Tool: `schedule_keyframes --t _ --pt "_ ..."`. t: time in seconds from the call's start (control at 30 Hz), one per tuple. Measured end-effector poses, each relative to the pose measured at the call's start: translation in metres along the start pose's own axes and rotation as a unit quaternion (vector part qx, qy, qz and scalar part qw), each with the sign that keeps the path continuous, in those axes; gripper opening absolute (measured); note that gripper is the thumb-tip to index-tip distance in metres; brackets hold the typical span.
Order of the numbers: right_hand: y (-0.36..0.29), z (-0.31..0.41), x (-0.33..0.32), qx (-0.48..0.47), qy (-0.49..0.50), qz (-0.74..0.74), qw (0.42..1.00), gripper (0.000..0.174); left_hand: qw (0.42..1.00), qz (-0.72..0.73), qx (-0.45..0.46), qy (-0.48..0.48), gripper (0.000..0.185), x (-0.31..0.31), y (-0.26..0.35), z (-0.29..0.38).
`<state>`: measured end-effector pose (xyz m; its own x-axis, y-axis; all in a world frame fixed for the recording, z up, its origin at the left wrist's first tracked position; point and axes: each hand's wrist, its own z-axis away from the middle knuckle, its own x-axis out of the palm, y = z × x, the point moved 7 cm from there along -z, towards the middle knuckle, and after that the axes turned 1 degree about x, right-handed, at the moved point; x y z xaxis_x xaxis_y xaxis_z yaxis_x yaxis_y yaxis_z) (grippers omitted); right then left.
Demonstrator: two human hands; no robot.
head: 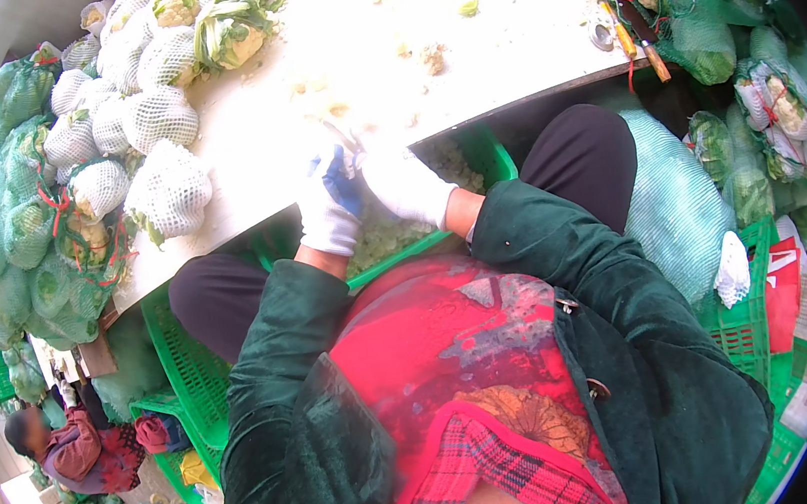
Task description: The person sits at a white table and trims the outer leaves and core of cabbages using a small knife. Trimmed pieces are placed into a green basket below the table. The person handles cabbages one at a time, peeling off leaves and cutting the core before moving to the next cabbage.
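Observation:
My left hand (330, 212), in a white knit glove with blue on its fingers, is raised at the table's near edge, fingers bent. Glare hides whether anything is in it. Close to its right, my right hand (407, 185) in a white glove is closed around what looks like a small knife (342, 136), its narrow grey blade pointing up and left. Below both hands, between my knees, stands a green plastic crate (493, 152) holding pale cauliflower pieces (390, 238). A small cauliflower piece (433, 58) lies farther off on the white tabletop (528, 33).
Cauliflowers in white foam nets (160, 119) are piled left, beside green mesh sacks (30, 222). A leafy cauliflower (233, 31) lies behind them. Two yellow- and wooden-handled tools (623, 36) rest at the right edge near more sacks (703, 49). Another person (80, 450) sits far left.

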<state>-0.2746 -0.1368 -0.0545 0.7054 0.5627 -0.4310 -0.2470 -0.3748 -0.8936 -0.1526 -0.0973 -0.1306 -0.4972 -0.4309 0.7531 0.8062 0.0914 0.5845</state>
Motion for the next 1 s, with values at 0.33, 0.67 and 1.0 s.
schedule_keyframes --t 0.33,0.67,1.0 --pt "0.021 -0.001 -0.024 0.272 -0.068 -0.275 0.92 0.039 0.951 -0.307 -0.013 -0.021 0.037 0.039 0.04 0.021" --pt "0.04 -0.047 -0.042 0.183 0.047 -0.285 0.94 0.063 0.61 -0.778 0.152 0.008 0.04 0.11 0.106 -0.043" --pt "0.042 -0.053 -0.008 0.267 -0.064 -0.336 0.901 0.051 0.611 -0.756 0.193 0.135 0.045 0.073 0.153 -0.092"
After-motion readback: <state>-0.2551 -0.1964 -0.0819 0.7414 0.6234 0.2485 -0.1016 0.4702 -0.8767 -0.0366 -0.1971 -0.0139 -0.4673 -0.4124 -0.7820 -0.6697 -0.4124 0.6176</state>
